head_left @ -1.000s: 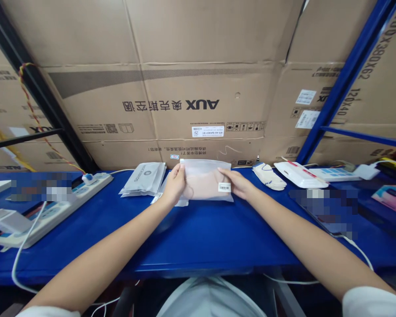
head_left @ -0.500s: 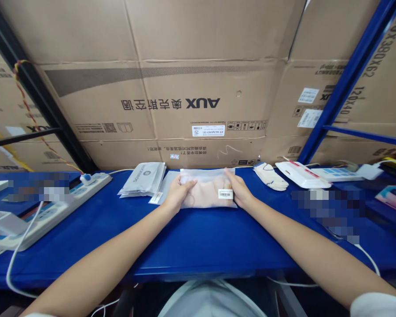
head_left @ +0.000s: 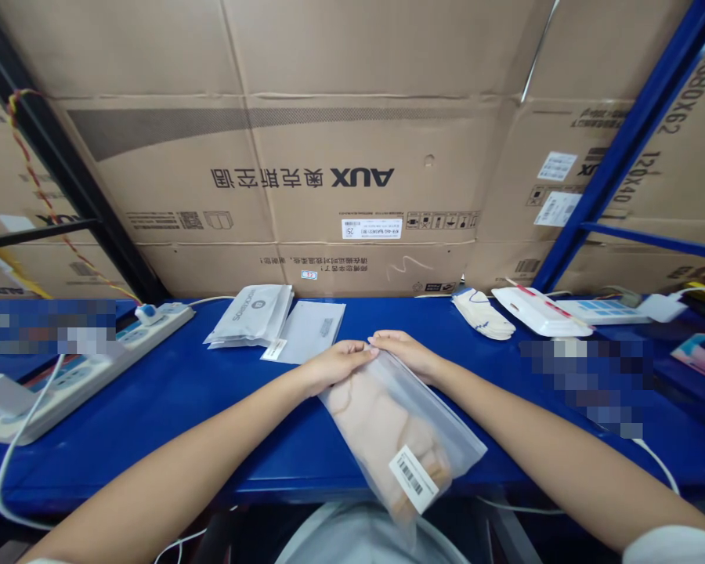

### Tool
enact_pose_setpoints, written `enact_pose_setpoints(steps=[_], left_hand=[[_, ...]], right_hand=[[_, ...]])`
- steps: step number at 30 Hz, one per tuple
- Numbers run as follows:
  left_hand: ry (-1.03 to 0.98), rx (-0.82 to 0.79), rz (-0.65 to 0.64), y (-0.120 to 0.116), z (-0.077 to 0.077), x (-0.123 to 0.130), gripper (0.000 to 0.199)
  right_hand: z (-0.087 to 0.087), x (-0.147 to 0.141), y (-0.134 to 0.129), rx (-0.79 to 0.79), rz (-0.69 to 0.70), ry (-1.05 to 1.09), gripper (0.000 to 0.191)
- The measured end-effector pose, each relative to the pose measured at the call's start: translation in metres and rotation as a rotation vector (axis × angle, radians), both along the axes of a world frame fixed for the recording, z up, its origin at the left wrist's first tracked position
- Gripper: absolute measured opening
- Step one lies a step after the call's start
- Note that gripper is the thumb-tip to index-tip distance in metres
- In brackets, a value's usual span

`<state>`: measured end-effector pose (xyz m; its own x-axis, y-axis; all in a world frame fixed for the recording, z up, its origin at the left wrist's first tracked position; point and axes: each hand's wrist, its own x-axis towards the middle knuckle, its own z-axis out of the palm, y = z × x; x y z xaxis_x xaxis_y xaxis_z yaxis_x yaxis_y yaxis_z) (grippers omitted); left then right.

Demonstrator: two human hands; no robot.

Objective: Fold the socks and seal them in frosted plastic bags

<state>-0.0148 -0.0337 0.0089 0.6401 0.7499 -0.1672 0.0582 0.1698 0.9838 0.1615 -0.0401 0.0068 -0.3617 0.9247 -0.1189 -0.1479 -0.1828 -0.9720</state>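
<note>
A translucent plastic bag (head_left: 381,431) with a light pinkish item inside and a white barcode label hangs slantwise over the front edge of the blue table. My left hand (head_left: 338,365) pinches its upper corner. Right beside it, my right hand (head_left: 404,351) is closed on the same corner, fingertips meeting those of the left. Behind my left hand lies a flat grey-white packet (head_left: 305,332). Further left is a small stack of printed white bags (head_left: 252,315).
White power strips (head_left: 103,364) with a cable run along the left side. At the back right lie a cream cloth item (head_left: 482,315) and a white tray-like object (head_left: 540,313). Cardboard (head_left: 305,63) stands behind the blue table (head_left: 223,439).
The bag has swung from lying level between my hands to slanting down toward me. My right hand has moved left to meet my left hand at one corner. The flat packet behind is more exposed.
</note>
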Motion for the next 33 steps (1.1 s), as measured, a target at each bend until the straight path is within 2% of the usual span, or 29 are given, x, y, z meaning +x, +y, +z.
enact_pose_setpoints(steps=[3, 10, 17, 23, 27, 29, 33], left_hand=[[0.000, 0.022, 0.074, 0.006, -0.002, -0.001, 0.048], [-0.053, 0.014, 0.136, 0.002, 0.008, 0.000, 0.046], [-0.033, 0.037, 0.217, 0.006, 0.016, -0.002, 0.037], [-0.024, 0.066, 0.288, 0.012, 0.024, -0.007, 0.036], [-0.029, 0.177, 0.419, 0.029, 0.032, -0.022, 0.033], [-0.039, 0.255, 0.530, 0.039, 0.037, -0.033, 0.030], [-0.029, 0.367, 0.757, 0.052, 0.045, -0.052, 0.029]], right_hand=[[0.006, 0.000, -0.003, -0.028, -0.045, 0.042, 0.044], [0.009, -0.003, -0.003, -0.019, -0.117, 0.066, 0.033], [0.009, 0.000, -0.004, 0.004, -0.032, 0.072, 0.023], [0.009, 0.000, -0.002, 0.007, -0.038, 0.018, 0.022], [0.016, 0.008, 0.001, 0.005, -0.064, 0.026, 0.018], [0.022, 0.014, 0.001, 0.027, -0.066, 0.059, 0.018], [0.034, 0.026, 0.000, 0.106, 0.065, 0.057, 0.037]])
